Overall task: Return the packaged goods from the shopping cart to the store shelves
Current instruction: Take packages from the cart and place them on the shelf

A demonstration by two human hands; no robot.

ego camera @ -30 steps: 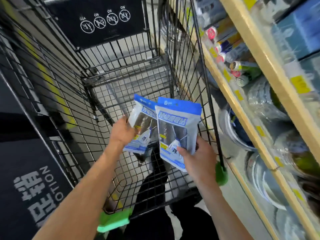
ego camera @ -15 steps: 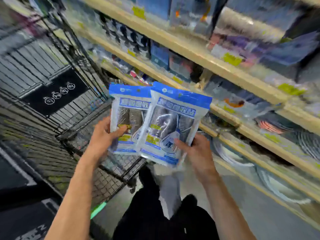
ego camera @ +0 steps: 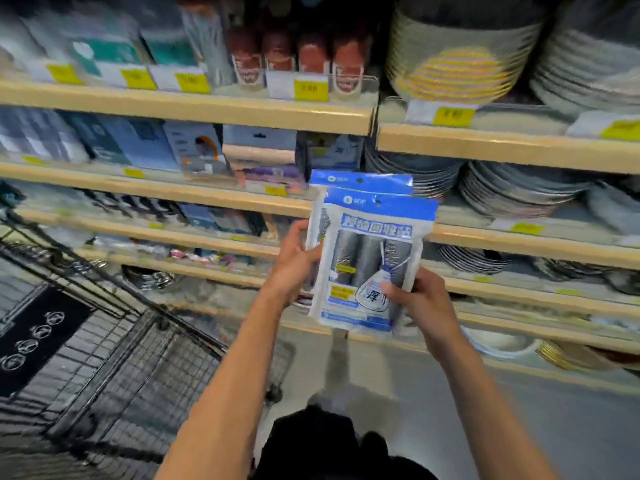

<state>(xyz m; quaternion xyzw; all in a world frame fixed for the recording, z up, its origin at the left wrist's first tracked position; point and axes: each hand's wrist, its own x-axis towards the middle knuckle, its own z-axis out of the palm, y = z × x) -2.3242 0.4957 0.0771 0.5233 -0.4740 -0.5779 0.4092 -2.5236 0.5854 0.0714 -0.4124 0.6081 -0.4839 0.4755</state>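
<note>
Two blue-topped clear packets of grey rolled bags are held upright in front of the shelves, one stacked behind the other. The front packet (ego camera: 367, 265) covers most of the rear packet (ego camera: 360, 181), whose blue header sticks out above. My left hand (ego camera: 294, 261) grips the left edge, mostly on the rear packet. My right hand (ego camera: 419, 299) pinches the lower right corner of the front packet. The black wire shopping cart (ego camera: 114, 348) stands at lower left, away from both hands.
Wooden shelves (ego camera: 194, 112) with yellow price tags fill the view. Boxed goods and bottles sit on the left, stacks of plates (ego camera: 460, 50) and bowls on the right. Grey floor lies below, with my dark trouser legs at the bottom.
The view swung from the cart to the shelves. Both hands lifted the packets out of the cart and brought them together, from side by side to one behind the other.
</note>
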